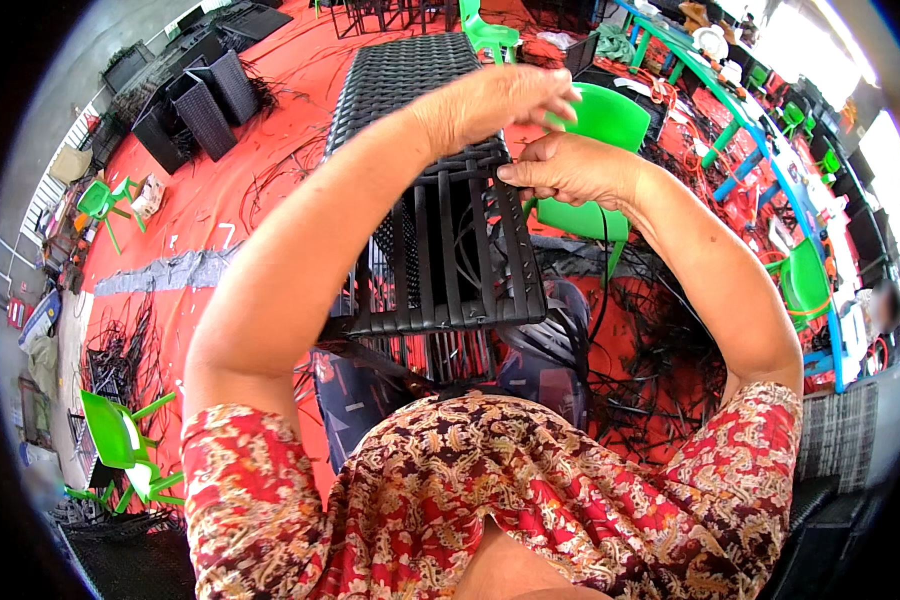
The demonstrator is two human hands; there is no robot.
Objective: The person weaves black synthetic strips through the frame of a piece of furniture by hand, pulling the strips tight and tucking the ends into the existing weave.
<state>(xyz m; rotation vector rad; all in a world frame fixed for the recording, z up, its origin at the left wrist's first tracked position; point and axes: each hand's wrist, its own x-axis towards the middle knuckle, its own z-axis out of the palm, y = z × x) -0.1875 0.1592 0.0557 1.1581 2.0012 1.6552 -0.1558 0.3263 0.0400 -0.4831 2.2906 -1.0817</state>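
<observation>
In front of me stands a long black wicker furniture piece (400, 75), closely woven at the far part. Its near end shows flat black strips (485, 250) running lengthwise over an open frame. My right hand (580, 170) is closed at the right edge of the weave, thumb and fingers pinching a black strip there. A dark strand hangs below that hand. Above it my left hand (505, 98) reaches across the weave, its fingers loosely stretched to the right and slightly blurred; nothing shows in them. My left forearm hides part of the weave.
A green plastic chair (605, 120) stands just beyond my right hand. Loose black strips (660, 350) litter the red floor covering (300, 60). Finished dark wicker pieces (205, 110) stand far left, a green chair (120, 440) near left. A long blue-edged table (760, 150) curves along the right.
</observation>
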